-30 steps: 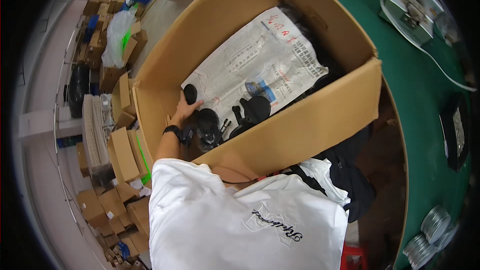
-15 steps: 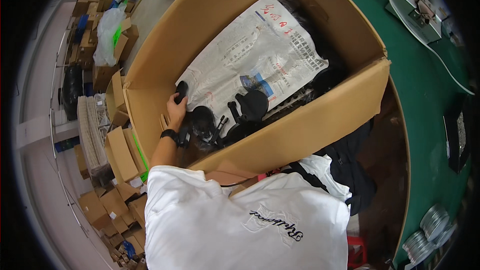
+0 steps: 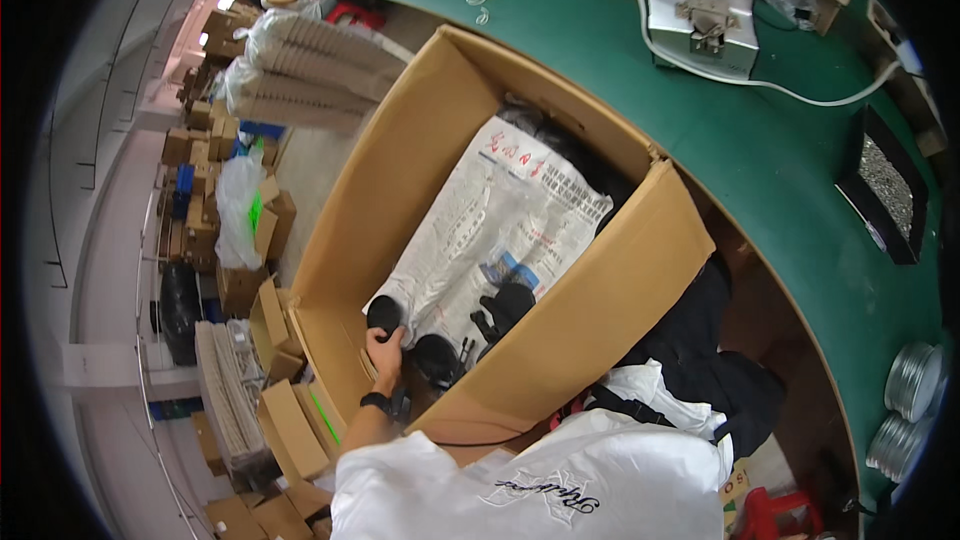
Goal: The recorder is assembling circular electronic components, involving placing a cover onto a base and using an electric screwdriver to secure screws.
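Observation:
My left hand [image 3: 384, 350], with a dark band on its wrist, reaches down into a deep cardboard box [image 3: 560, 345]. Its fingers are closed on a round black part [image 3: 384, 313] at the box's left end, beside the lower edge of a newspaper sheet [image 3: 470, 215]. Right of the hand lies another rounded black part [image 3: 436, 355], and a black part with a round head [image 3: 510, 306] rests by the paper. Dark items under and beyond the sheet are mostly covered. My right hand is not in view.
Behind and right of the box runs a green-topped table [image 3: 590, 40] with a silver machine [image 3: 700, 10], a white cable and a black tray [image 3: 885, 185]. Metal reels [image 3: 912, 380] stand at the right. Many cartons [image 3: 290, 430] line the left. A red stool [image 3: 780, 515] is low right.
The view has swung so the box sits lower and more of the table shows. In my left hand the round black part now shows its broad face instead of its narrow side.

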Demonstrator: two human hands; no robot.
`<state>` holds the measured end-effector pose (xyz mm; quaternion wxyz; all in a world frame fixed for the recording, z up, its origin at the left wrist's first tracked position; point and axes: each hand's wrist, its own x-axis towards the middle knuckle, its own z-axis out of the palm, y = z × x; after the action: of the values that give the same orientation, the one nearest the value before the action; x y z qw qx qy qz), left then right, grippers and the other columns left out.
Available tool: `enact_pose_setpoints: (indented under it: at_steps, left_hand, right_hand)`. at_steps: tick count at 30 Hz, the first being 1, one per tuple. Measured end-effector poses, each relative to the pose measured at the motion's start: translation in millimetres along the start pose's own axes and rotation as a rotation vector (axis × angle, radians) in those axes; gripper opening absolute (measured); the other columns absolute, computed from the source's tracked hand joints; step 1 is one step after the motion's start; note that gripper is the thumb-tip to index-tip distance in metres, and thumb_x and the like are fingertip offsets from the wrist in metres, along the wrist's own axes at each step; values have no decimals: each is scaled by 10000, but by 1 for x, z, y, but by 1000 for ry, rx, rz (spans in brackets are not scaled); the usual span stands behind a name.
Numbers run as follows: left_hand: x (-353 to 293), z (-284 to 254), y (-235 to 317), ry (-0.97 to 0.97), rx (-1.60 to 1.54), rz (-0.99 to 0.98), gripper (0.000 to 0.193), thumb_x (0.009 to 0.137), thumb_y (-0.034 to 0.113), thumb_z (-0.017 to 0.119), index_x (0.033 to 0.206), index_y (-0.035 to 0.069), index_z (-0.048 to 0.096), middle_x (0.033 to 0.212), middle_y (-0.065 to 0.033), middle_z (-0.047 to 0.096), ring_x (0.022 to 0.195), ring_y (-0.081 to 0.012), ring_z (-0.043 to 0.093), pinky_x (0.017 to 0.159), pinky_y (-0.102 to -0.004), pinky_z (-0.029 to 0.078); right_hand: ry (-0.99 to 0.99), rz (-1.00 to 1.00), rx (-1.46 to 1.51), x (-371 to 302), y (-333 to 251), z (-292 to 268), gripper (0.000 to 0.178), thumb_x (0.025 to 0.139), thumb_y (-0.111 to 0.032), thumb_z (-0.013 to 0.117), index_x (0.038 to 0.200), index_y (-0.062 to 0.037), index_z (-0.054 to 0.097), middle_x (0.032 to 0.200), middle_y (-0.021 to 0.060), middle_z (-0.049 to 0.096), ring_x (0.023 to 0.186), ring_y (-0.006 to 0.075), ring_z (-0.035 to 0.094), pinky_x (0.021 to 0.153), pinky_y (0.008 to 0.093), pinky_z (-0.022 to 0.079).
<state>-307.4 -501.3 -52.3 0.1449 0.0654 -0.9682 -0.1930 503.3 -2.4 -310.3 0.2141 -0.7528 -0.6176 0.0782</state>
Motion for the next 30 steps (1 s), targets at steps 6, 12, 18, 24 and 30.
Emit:
enact_pose_setpoints:
  at_steps: [6, 12, 18, 24, 30]
  left_hand:
    - [11, -11, 6, -576, 116, 100, 573, 594, 252, 931, 809, 97, 423, 827, -23, 498, 782, -172, 467, 710, -335, 442]
    - [-2, 16, 10, -589, 201, 131, 575, 670, 273, 910, 1029, 65, 513, 871, -53, 537, 832, -212, 531, 741, -356, 481]
    - [-11, 33, 54, -522, 72, 35, 454, 755, 131, 728, 1145, 36, 517, 1015, -115, 563, 929, -229, 545, 844, -381, 461]
    - [-32, 20, 110, -455, -183, -151, 419, 826, 13, 577, 1242, 13, 521, 1136, -166, 584, 1011, -242, 557, 930, -402, 444]
    - [-26, 17, 130, -112, 426, 670, 236, 813, 52, 605, 1033, -8, 546, 1080, -241, 556, 1017, -419, 558, 905, -474, 450]
  right_hand:
    - [74, 71, 39, -39, 8, 12, 382, 990, -182, 537, 1334, -15, 544, 1272, 178, 618, 1054, 272, 647, 843, 377, 526]
    - [164, 99, 78, -71, 16, 37, 379, 994, -183, 533, 1333, -12, 540, 1268, 177, 617, 1041, 268, 650, 832, 375, 529]
    - [96, 379, 355, -81, -73, 32, 356, 1020, -82, 458, 1366, -28, 521, 1260, 169, 610, 1101, 233, 617, 933, 334, 485]
    - [192, 446, 269, -99, -40, 56, 333, 988, -28, 482, 1312, -48, 556, 1197, 130, 625, 1032, 224, 624, 863, 326, 495]
    - [227, 463, 399, -72, -85, 69, 295, 1018, -110, 503, 1294, -28, 566, 1188, 124, 636, 996, 212, 619, 851, 330, 500]
